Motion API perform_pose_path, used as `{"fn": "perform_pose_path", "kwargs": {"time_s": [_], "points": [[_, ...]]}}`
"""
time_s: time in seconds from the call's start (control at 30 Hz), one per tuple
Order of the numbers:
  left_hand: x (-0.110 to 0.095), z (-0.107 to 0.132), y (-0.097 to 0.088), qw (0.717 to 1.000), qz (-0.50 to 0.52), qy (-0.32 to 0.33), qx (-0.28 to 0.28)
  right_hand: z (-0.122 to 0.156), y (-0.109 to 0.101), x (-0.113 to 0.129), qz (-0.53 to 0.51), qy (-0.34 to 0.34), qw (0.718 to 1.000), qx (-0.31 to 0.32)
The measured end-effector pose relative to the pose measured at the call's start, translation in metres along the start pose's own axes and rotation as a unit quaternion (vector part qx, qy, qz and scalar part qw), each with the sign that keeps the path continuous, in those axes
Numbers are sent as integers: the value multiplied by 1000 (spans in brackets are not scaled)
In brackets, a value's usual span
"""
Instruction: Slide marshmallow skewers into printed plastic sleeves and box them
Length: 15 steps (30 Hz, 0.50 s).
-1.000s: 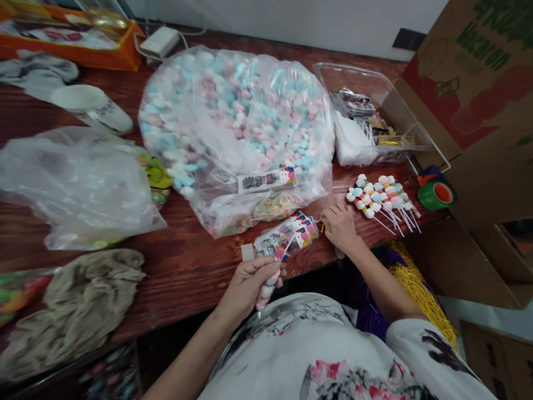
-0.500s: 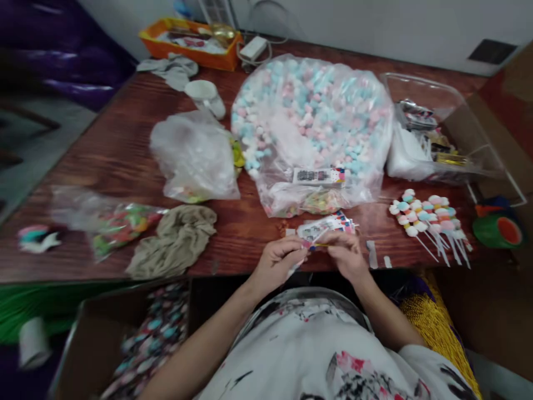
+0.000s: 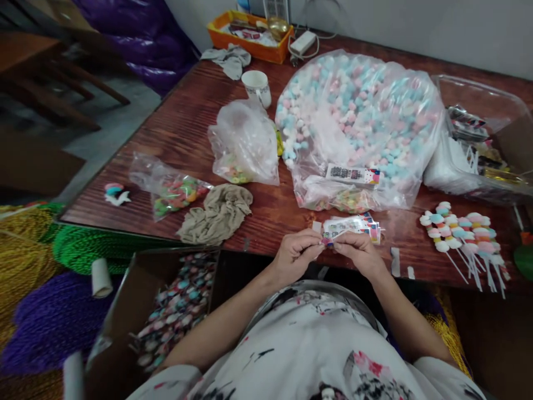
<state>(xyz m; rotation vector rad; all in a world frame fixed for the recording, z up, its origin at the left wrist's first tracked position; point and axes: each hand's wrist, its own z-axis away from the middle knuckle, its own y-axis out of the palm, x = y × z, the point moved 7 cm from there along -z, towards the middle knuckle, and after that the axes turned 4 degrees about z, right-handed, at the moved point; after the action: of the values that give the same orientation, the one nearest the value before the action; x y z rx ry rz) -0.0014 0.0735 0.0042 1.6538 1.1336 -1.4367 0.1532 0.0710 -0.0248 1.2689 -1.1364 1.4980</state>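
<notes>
Close to the table's front edge, my left hand (image 3: 297,254) and my right hand (image 3: 358,251) meet, each with thumb and finger pinched. Between the fingertips shows a bit of a small printed packet (image 3: 328,242), pink and blue. Most of it is covered by the fingers. Just beyond the hands lies a fanned stack of printed bags (image 3: 347,224) with colourful ends. To the right of my right hand are marshmallow skewers (image 3: 462,230) on white sticks, several in a bunch. Small clear strips (image 3: 395,262) lie between that bunch and my right hand.
Behind the hands sits a big clear bag of pastel marshmallows (image 3: 358,111). Leftward are a candy bag (image 3: 179,195), a crumpled cloth (image 3: 219,214), another plastic bag (image 3: 244,141) and a mug (image 3: 257,88). A clear bin (image 3: 491,83) stands right; an open box (image 3: 125,311) below left.
The view has swung left, so the table appears shifted right. A thin gold strip visible between my fingers earlier no longer shows. My hands have come closer together around the packet.
</notes>
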Motion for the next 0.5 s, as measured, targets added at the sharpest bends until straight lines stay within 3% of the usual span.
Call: {"fn": "perform_pose_path", "kwargs": {"time_s": [0.17, 0.33, 0.4, 0.5], "points": [[18, 3, -1, 991, 78, -106, -31, 10, 0, 4, 32, -56, 997, -45], [33, 12, 5, 950, 148, -267, -73, 35, -18, 27, 93, -150, 966, -188], [35, 12, 9, 949, 148, -271, -66, 40, -10, 39, 151, -191, 952, -187], [30, 7, 10, 971, 132, -191, -64, 36, 16, 49, 266, -238, 926, -120]]}}
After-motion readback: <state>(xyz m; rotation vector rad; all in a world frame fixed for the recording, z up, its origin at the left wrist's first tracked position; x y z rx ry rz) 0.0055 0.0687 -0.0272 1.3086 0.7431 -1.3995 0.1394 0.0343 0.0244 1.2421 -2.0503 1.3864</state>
